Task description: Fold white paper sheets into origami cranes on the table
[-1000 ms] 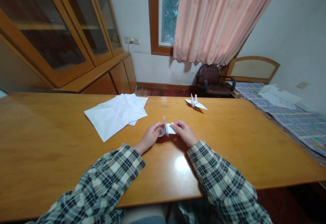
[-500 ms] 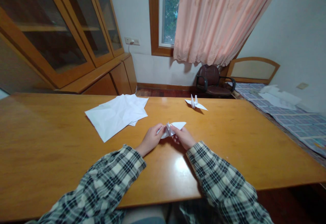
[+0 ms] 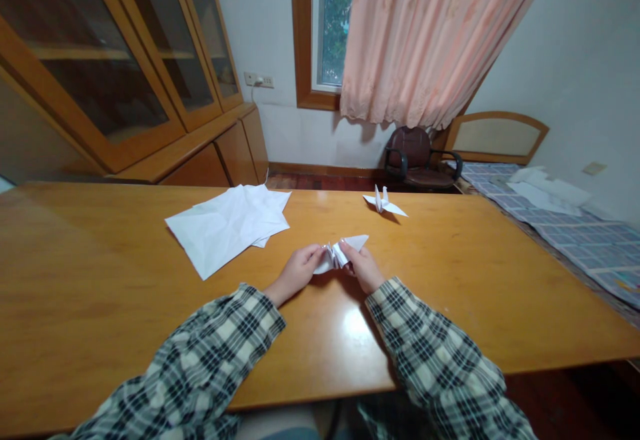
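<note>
Between my hands, just over the wooden table (image 3: 320, 353), is a folded white paper crane (image 3: 325, 265). My left hand (image 3: 299, 268) pinches its left side between thumb and fingers. On the other side my right hand (image 3: 364, 268) grips the paper, thumb on top, and a pointed white flap sticks out above that hand. Fingers cover part of the folds in the middle. A second paper crane (image 3: 382, 203), finished in shape with wings spread, stands near the table's far edge. To the left lies a loose stack of white paper sheets (image 3: 227, 230) with crease marks.
A wooden cabinet with glass doors (image 3: 145, 60) rises beyond the table at the left. Past the far edge are a brown armchair (image 3: 413, 153), a pink curtain (image 3: 425, 40) and a bed (image 3: 560, 220) at the right.
My right hand has shifted slightly outward and turned, with its thumb moved off the crane's centre. The middle of the paper looks more spread. The left hand stays almost in place.
</note>
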A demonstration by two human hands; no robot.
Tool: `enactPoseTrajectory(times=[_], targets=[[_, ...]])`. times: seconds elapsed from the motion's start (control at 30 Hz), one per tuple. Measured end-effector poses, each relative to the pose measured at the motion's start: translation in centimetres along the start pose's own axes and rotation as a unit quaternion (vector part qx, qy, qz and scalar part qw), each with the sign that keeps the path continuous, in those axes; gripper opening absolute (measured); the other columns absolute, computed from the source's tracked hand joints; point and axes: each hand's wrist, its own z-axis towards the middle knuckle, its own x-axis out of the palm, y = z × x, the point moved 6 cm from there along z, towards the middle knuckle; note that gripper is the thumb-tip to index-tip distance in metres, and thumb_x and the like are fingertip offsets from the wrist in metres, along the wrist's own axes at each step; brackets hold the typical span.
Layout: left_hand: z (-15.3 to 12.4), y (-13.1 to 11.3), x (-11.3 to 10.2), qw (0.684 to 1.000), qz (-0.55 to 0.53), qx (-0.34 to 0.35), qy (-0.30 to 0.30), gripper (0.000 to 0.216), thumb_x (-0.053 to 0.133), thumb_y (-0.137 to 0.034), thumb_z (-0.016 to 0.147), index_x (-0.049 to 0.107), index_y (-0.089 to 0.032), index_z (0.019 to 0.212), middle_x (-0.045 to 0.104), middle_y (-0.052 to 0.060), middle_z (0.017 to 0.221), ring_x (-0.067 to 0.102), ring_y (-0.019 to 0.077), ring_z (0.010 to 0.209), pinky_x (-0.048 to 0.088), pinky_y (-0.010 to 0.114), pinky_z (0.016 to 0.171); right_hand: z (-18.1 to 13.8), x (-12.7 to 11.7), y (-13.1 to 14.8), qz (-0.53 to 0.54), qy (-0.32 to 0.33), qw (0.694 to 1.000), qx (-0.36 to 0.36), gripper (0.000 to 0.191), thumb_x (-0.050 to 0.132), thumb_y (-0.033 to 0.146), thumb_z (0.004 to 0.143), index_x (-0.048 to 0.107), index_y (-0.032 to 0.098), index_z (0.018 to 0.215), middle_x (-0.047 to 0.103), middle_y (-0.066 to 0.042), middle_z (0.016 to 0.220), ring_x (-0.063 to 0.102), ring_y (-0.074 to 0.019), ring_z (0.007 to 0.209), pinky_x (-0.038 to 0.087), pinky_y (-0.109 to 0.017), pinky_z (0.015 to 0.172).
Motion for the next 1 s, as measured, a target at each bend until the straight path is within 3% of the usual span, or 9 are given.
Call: enactPoseTrajectory(times=[0.3,0.53,1.0], targets=[[0.15,0.00,0.11,0.999,-0.022,-0.019,0.015,0.042,0.038,-0.048,0.086,0.056,-0.014,0.067,0.050,-0.001,0.058,0.044,0.0123,0.056,0.033,0.023,0.052,0.03,-0.50,0.32,-0.001,-0.013,1.000,-0.015,0.046,0.062,0.060,0.065,0.045,0.019,0.054,0.037,0.006,0.041,0.029,-0.0061,0.038,0.016,-0.023,0.038],[0.09,0.60,0.30,0.998,-0.050,-0.032,0.029,0.044,0.038,-0.049,0.086,0.059,-0.012,0.076,0.053,0.001,0.063,0.046,0.0123,0.058,0.035,0.023,0.053,0.13,-0.59,0.52,0.007,-0.022,0.999,-0.023,0.048,0.065,0.061,0.062,0.047,0.017,0.056,0.041,0.006,0.043,0.031,-0.0052,0.037,0.017,-0.022,0.036],[-0.21,0.56,0.15,0.995,-0.080,-0.036,-0.037,0.040,0.038,-0.047,0.088,0.058,-0.014,0.080,0.052,-0.001,0.063,0.045,0.0111,0.056,0.035,0.021,0.052,0.20,-0.68,0.47,0.022,-0.047,0.998,-0.044,0.048,0.062,0.061,0.066,0.046,0.018,0.055,0.039,0.006,0.040,0.031,-0.0053,0.035,0.017,-0.022,0.035]])
